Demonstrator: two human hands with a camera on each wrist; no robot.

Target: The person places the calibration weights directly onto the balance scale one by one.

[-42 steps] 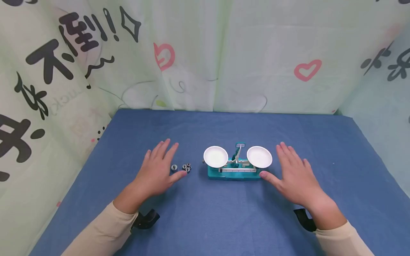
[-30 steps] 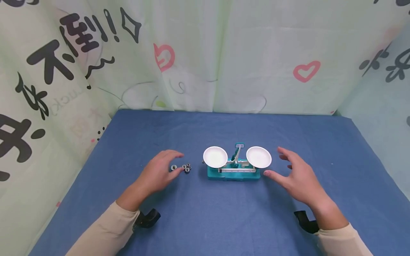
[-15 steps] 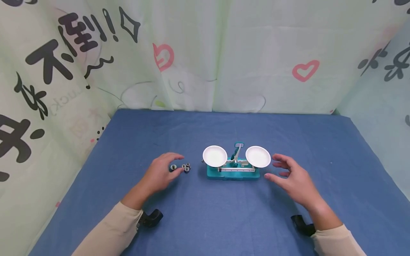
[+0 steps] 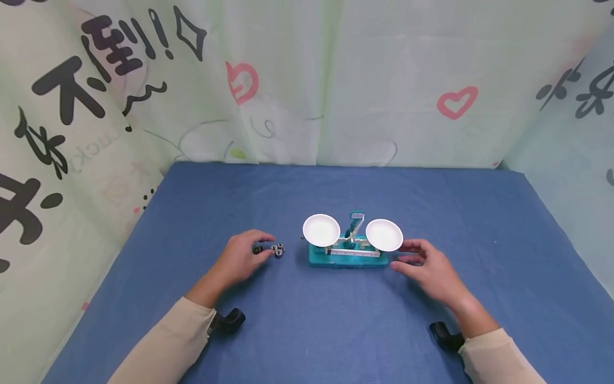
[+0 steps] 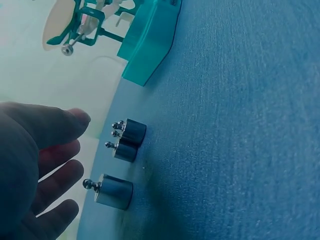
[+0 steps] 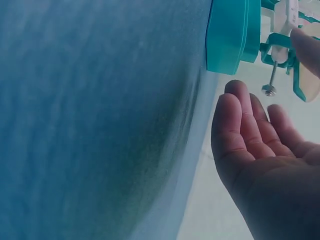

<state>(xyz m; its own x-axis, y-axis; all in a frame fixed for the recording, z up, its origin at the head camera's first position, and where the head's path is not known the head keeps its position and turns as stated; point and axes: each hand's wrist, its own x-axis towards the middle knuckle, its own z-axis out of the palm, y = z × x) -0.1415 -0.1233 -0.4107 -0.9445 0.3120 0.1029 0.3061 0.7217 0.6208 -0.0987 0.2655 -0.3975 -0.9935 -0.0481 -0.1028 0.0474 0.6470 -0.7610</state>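
A teal balance scale [image 4: 347, 260] stands on the blue cloth, with a left white pan [image 4: 321, 230] and a right white pan [image 4: 384, 235]. Its beam leans slightly, right side lower. My right hand [image 4: 431, 269] is at the scale's right end, fingers gently bent around nothing. In the right wrist view, the thumb [image 6: 306, 47] overlaps the beam's end and the fingertips are near the small metal adjusting nut [image 6: 269, 90]. My left hand [image 4: 242, 257] hovers with thumb and fingers apart over several small metal weights [image 4: 279, 253]; one larger weight [image 5: 114, 192] stands separately, partly hidden in the head view.
A blue cloth [image 4: 307, 330] covers the table. Behind it hangs a pale green curtain [image 4: 384, 80] with dark lettering and pink hearts. Black wrist mounts [image 4: 231, 321] stick out beneath both forearms.
Both hands have gone from spread fingers to bent ones. The right hand has moved left to the scale's end, and the beam has tipped slightly down on the right.
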